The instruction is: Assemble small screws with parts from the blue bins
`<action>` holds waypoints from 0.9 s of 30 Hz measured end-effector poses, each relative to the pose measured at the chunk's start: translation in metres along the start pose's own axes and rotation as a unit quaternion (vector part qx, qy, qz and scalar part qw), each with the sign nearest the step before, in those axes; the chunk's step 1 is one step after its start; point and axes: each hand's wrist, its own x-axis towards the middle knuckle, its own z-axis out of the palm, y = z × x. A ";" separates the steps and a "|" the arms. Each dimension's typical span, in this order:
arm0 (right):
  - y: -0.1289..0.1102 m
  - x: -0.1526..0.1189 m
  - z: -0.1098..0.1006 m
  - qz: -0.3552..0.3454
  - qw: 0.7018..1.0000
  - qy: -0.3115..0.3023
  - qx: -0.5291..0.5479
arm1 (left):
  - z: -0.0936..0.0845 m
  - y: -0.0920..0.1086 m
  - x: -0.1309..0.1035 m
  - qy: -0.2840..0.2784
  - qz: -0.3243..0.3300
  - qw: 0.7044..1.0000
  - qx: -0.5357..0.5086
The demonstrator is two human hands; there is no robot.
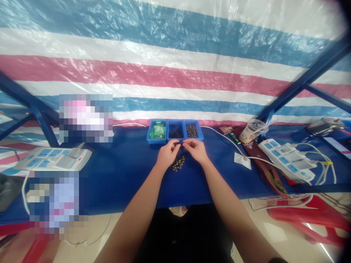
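Note:
My left hand (167, 152) and my right hand (196, 149) are close together over the table, fingertips pinched. A small dark piece seems to be between them, too small to name. Just below the fingers lies a loose pile of small brass-coloured and black metal parts (178, 163). Right behind my hands stands a blue three-compartment tray (157, 141). Its left compartment holds green pieces (159, 128), the middle one thin black parts (176, 130), and the right one small silvery metal parts (191, 131). My fingertips are near the tray's front edge.
Right of the tray are a plastic cup (252, 131), a small white packet (242, 160), a brown strap (253, 153) and a power strip (286, 160) with cables. Another power strip (52, 158) lies left. Blue metal struts (304, 86) flank a striped sheet (175, 76). A red stool (309, 215) stands below.

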 end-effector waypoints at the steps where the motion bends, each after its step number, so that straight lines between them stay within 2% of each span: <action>1: 0.000 0.000 0.000 0.000 1.000 0.001 0.002 | 0.000 0.000 0.000 0.000 -0.001 1.000 0.000; 27: 0.006 0.000 0.000 -0.004 1.000 -0.020 0.002 | -0.004 0.004 -0.002 -0.007 -0.002 1.000 -0.006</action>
